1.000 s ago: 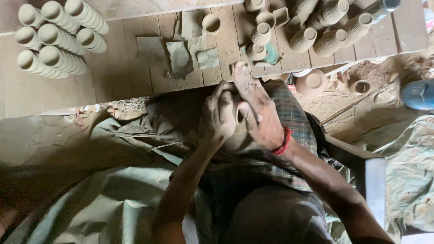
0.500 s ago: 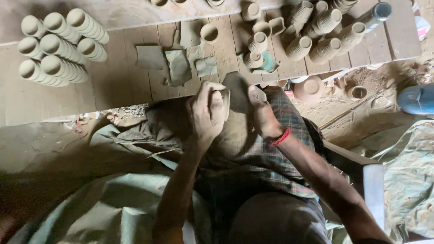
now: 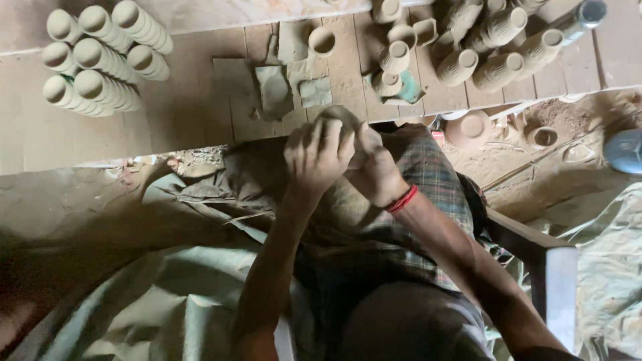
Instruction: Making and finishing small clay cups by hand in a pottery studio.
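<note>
Both hands meet over my lap around one lump of pale clay [image 3: 348,119]. My left hand [image 3: 315,155] wraps over its top and left side with the fingers curled. Against its right side presses my right hand [image 3: 376,172], which has a red band at the wrist. Most of the clay is hidden between the palms. Below the hands lie a checked cloth [image 3: 428,200] over my legs and a muddy sack.
On the wooden boards [image 3: 194,120] ahead stand a cluster of pale clay cups [image 3: 100,60] at the left, more cups [image 3: 481,53] at the right and flat clay slabs [image 3: 274,90] in the middle. A blue vessel [image 3: 625,150] sits far right.
The hands have closed together around the clay lump; a second ago the right hand lay flat over it. The view has shifted slightly.
</note>
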